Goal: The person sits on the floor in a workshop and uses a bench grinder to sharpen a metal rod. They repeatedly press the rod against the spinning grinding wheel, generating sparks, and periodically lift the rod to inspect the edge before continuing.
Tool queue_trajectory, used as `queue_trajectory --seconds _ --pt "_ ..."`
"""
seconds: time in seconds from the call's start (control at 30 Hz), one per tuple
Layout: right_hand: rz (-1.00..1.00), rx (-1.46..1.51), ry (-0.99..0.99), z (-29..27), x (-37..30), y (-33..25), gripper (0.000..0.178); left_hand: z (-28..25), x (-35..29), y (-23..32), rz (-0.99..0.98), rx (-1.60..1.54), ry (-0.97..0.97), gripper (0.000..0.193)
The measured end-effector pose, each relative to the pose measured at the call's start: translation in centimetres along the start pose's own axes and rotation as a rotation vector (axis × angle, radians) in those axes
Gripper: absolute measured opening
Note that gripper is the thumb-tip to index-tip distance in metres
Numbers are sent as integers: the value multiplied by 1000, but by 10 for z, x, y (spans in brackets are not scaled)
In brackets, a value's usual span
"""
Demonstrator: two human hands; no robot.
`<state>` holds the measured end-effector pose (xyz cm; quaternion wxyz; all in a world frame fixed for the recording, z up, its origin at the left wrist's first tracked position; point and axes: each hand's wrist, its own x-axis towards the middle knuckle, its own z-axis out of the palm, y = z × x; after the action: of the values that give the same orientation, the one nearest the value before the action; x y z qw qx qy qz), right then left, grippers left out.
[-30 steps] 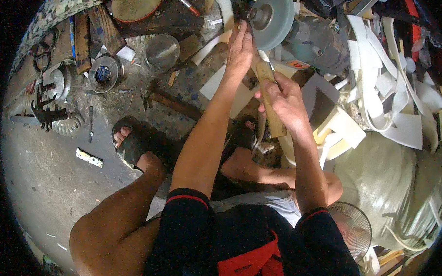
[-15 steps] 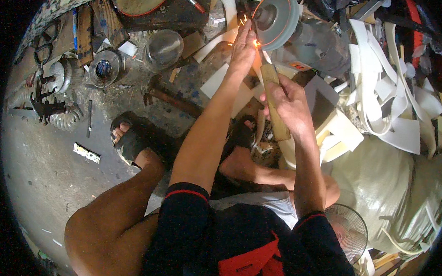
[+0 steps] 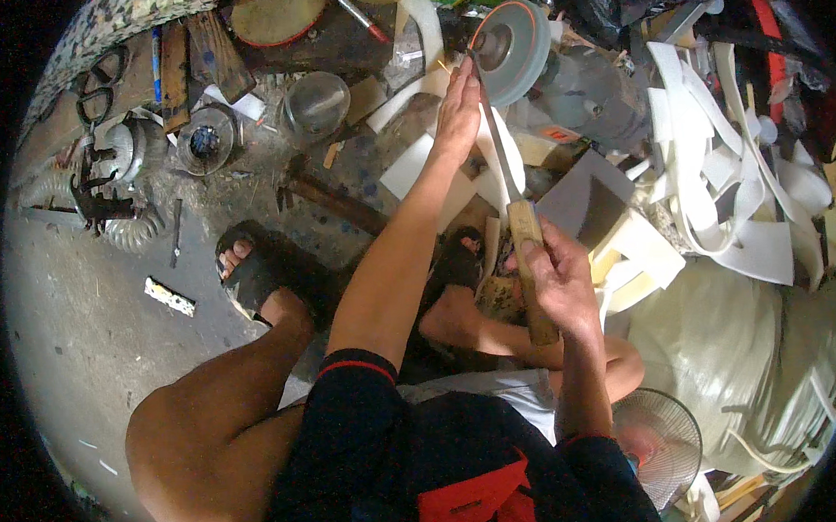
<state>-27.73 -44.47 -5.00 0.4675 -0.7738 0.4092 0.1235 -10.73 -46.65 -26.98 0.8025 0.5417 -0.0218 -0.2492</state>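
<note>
Knife [image 3: 499, 157] with wooden handle, centre-far, blade tip against grey grinding wheel [image 3: 510, 39] | right hand [image 3: 555, 279] fingers wrapped around the handle, near end | left hand [image 3: 457, 112] fingers flat, pressing the blade by the wheel | white foam strips [image 3: 710, 186] piled right

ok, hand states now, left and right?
Left hand: open, fingers pressing the long steel knife blade at the grey grinding wheel.
Right hand: closed on the knife's wooden handle.

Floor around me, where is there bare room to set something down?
Bare concrete floor lies left of the sandalled foot, below the coiled hose. Around the grinding wheel and right, by the white strips, it is crowded.
</note>
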Motion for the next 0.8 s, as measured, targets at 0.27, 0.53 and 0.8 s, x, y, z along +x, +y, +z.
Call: queue_trajectory --seconds 0.27,0.53,0.8 --pt "-17 41 27 -1 -39 15 40 2 -18 1 77 12 18 59" --pt "27 36 60 -1 -73 4 42 10 -47 10 101 104 20 61" --pt "79 67 85 -7 -104 20 43 14 -87 26 32 52 -24 59"
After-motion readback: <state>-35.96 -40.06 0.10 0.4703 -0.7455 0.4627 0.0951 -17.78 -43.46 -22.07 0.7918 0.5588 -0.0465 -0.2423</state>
